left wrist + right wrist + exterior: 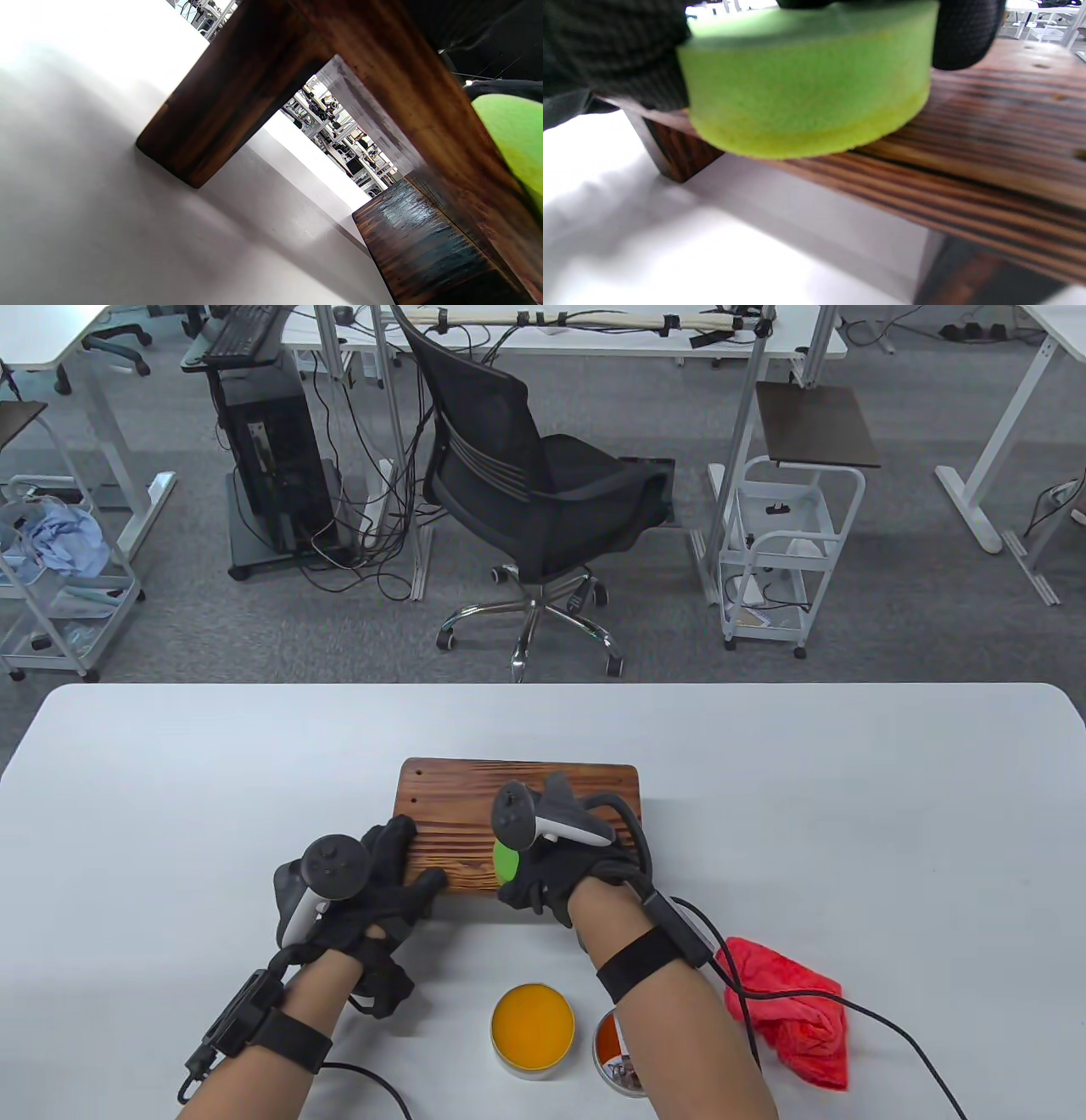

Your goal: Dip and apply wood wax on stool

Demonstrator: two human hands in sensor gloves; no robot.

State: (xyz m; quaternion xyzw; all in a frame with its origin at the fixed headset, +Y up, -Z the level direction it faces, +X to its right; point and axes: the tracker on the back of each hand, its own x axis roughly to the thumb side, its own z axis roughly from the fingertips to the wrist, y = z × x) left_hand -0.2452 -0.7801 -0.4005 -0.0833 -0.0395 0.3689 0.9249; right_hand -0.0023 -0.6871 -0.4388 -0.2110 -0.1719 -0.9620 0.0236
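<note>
Wax application under way: right hand (551, 882), fingers gripping a green sponge (506, 861), presses it on the stool (517, 814) top's near edge; left hand (373, 891), fingers spread, steadies the stool's corner; open wax tin (533, 1029) on the worktop (170, 780); most of the top seemingly unwaxed.

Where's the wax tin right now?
In the table view, the open wax tin sits near the table's front edge between the two forearms, its lid just right of it.
</note>
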